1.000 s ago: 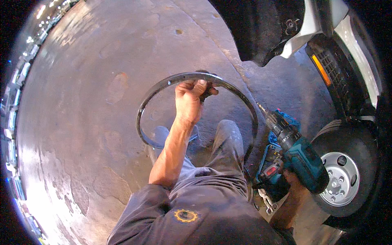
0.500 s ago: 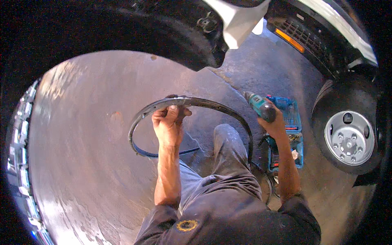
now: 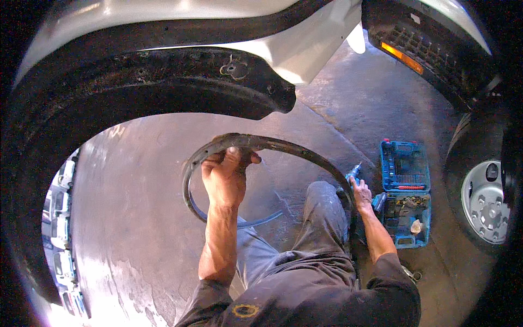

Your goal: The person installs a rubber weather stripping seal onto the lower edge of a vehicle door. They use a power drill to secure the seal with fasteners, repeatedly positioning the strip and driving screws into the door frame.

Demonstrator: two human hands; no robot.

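Observation:
My left hand (image 3: 224, 177) is closed around a long, curved black trim strip (image 3: 294, 148), pinching it near the top of its arc. The strip bends into a loop, with one free end low in front of my left leg and the other side running down past my right knee. In my right hand (image 3: 362, 195) is a blue-green cordless drill (image 3: 354, 173), its nose pointing away from me, beside the strip's right side. My fingers and wrist partly cover the drill's body.
Overhead curves a black wheel arch (image 3: 163, 71) under a white body panel (image 3: 305, 52). An open blue tool case (image 3: 406, 188) lies on the floor at right, near a wheel (image 3: 486, 201). An orange side light (image 3: 402, 58) sits on the vehicle part at upper right.
My right hand has lowered the drill toward my right knee and turned it nose-away. The view has shifted, showing more of the wheel arch. My left hand keeps its hold on the strip.

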